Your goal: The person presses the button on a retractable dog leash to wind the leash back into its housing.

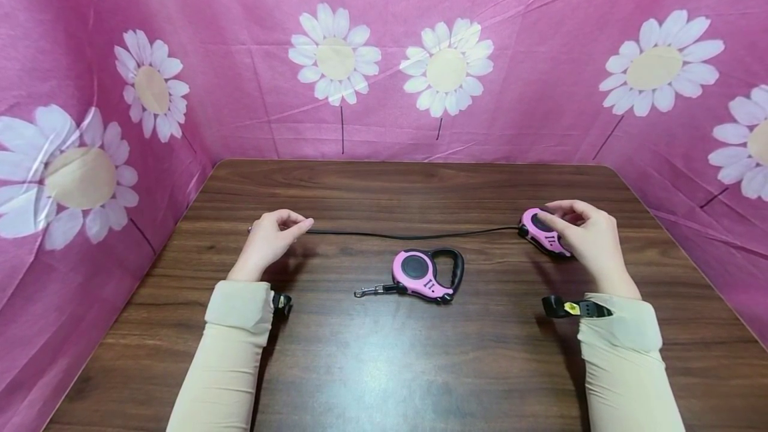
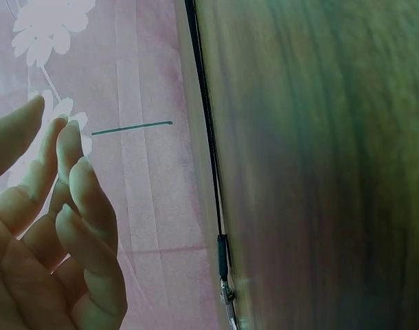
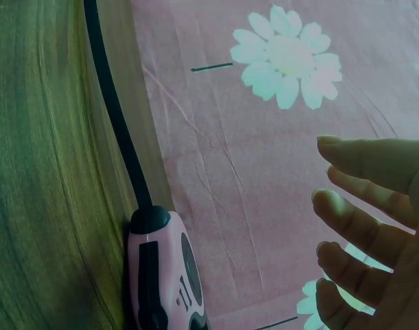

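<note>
The fingers of the left hand curl loosely, thumb apart, holding nothing; those of the right hand are slightly spread and hold nothing either. Just beside the right fingers is the pink reel, and its black cord runs across to the left ones. On the near side, between both sets of fingers, lies a second leash – handle toward the right fingers, clip toward the left.

All of it is on a dark wood-grain worktop, with pale glare closer to the person than the fingers. Pink cloth hangs beyond the fingers and to both sides, patterned with white daisies, creases showing.

The left hand mostly hides the cord's metal clip, which the left wrist view cuts off at its bottom edge – the reel's handle sits behind the right fingers, hard to make out.
</note>
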Demonstrator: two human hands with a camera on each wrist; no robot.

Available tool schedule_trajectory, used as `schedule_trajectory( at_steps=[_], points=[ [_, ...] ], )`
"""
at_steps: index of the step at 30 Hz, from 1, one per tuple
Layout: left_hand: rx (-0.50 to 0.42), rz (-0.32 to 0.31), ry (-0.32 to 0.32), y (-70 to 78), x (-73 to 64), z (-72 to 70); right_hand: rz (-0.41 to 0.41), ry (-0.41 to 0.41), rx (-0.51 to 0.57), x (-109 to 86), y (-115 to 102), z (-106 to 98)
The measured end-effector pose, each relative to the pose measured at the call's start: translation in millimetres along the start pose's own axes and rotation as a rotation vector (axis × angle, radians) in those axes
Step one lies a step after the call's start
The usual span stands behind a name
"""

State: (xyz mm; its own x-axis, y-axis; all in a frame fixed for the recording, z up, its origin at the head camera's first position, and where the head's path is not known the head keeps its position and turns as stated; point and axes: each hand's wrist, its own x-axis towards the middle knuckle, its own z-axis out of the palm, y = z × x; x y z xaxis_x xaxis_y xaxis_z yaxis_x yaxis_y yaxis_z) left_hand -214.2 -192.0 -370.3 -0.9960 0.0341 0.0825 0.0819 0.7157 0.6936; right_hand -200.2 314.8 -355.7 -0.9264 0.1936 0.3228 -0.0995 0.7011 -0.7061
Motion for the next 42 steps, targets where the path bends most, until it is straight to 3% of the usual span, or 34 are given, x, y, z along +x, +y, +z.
schedule_trajectory(
  at_steps=[15, 29, 42],
  points=[
    [-0.021, -0.014, 0.009, -0.2, -0.8, -4.6, 0.015, 0.013, -0.041, 2.0, 7, 0],
    [-0.038, -0.062, 0.014, -11.9, 1.4, -5.9, 0.067, -0.015, -0.027, 3.4, 19, -5],
    [-0.031, -0.065, -0.057, -19.0, 3.8, -9.0, 0.107, -0.051, -0.056, 3.0, 38, -6]
  ],
)
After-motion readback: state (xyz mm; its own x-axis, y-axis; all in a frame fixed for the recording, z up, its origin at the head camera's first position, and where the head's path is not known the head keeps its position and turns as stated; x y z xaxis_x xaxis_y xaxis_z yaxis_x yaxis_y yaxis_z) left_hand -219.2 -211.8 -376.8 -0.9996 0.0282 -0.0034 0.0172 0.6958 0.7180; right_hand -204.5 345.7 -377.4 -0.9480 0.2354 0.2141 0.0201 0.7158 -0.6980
